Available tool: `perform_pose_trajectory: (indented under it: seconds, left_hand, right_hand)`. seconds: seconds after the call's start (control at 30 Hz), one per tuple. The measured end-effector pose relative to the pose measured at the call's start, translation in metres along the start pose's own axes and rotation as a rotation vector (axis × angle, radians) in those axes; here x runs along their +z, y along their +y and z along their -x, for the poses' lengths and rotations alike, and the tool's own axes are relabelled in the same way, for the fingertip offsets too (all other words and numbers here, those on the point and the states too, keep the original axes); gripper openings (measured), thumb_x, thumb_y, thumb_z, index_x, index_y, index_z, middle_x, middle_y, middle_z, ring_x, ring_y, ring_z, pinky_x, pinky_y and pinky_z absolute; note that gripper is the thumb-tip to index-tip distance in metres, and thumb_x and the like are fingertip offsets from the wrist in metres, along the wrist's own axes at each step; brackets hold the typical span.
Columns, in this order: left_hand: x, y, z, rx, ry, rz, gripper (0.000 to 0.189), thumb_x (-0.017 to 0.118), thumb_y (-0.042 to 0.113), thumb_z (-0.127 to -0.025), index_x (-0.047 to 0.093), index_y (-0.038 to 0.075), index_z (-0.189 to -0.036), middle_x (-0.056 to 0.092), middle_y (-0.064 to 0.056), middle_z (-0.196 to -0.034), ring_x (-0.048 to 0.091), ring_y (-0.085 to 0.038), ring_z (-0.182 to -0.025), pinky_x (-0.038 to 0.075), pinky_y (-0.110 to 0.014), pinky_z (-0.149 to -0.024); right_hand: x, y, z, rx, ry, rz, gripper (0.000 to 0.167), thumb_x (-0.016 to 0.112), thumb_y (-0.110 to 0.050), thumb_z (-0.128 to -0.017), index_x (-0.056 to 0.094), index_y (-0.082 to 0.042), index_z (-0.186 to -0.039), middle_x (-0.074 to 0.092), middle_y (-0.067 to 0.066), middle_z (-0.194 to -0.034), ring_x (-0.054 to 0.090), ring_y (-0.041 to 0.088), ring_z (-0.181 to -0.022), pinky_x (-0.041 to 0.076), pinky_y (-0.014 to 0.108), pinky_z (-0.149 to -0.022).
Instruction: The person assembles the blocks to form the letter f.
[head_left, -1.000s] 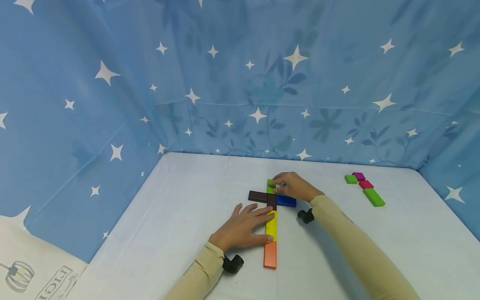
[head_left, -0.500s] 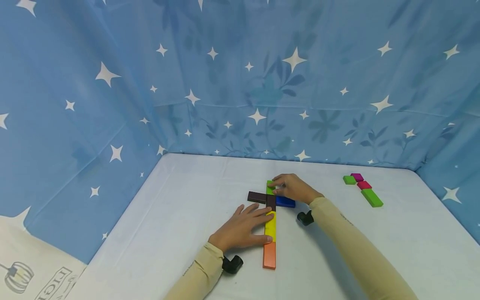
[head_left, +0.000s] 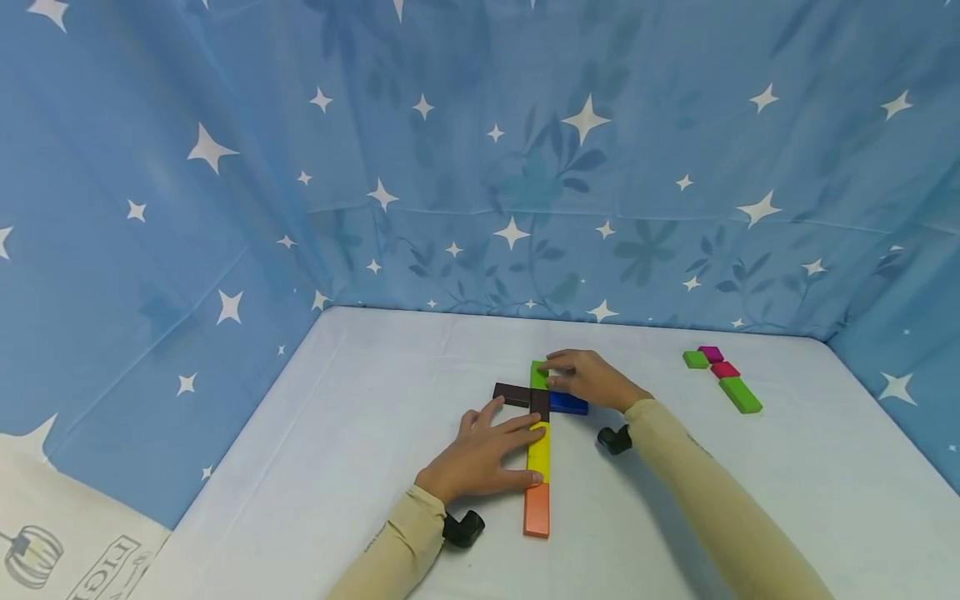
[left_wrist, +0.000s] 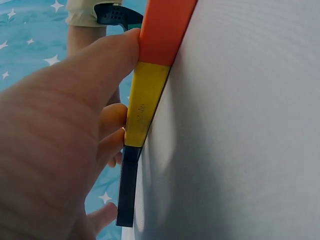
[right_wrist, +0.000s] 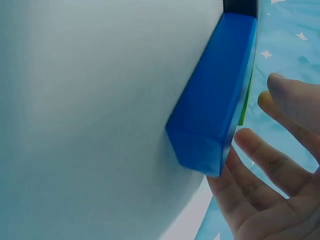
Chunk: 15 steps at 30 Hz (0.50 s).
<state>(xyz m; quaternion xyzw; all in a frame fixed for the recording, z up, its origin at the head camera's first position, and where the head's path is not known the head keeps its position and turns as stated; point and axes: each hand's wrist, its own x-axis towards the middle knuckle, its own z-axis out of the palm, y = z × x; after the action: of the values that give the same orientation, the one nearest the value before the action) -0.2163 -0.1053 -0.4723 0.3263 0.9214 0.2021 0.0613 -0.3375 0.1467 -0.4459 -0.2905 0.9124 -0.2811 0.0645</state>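
Note:
Flat blocks form a cross on the white table. An orange block, a yellow block, a dark block and a green block make its upright. A second dark block and a blue block are the arms. My left hand is spread along the upright, thumb at the yellow-orange joint and one fingertip by the left dark arm. At the green block's right edge are the fingertips of my right hand; its fingers are loosely bent beside the blue block in the right wrist view.
To the right lie loose blocks: a small green block, a purple block, a red block and a longer green block. A blue star-patterned curtain borders the table at the back and sides.
One finger of my left hand has stretched up to the left dark block. My right hand has shifted very slightly right against the blocks, which keep their layout.

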Motion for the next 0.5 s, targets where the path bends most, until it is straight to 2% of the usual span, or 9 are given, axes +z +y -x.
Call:
perform_pose_trajectory:
  seconds: [0.23,0.33,0.5]
  left_hand:
    - [0.000,0.002,0.000,-0.025,0.009,-0.023,0.070,0.064,0.066,-0.100,0.053,0.033,-0.161,0.036,0.017,-0.170,0.011,-0.040,-0.162,0.020,-0.069,-0.119]
    - [-0.001,0.002,0.000,-0.029,0.010,-0.021,0.070,0.064,0.066,-0.100,0.053,0.033,-0.161,0.037,0.017,-0.170,0.009,-0.040,-0.163,0.016,-0.071,-0.122]
    - [-0.002,0.003,0.001,-0.022,0.008,-0.015,0.069,0.064,0.065,-0.100,0.054,0.032,-0.160,0.038,0.015,-0.170,0.004,-0.040,-0.163,0.004,-0.072,-0.124]
  right_hand:
    - [-0.009,0.004,0.014,-0.016,0.056,0.009,0.038,0.065,-0.017,-0.108,0.069,-0.001,-0.142,0.058,0.026,-0.150,0.052,0.047,-0.141,0.046,0.064,-0.111]
    - [-0.016,0.006,0.021,-0.006,0.089,0.027,0.038,0.065,-0.017,-0.108,0.068,0.000,-0.142,0.058,0.027,-0.150,0.050,0.048,-0.141,0.046,0.065,-0.110]
    - [-0.034,0.011,0.042,0.069,0.134,0.047,0.040,0.067,-0.016,-0.107,0.067,-0.001,-0.144,0.056,0.026,-0.152,0.046,0.049,-0.144,0.043,0.068,-0.111]
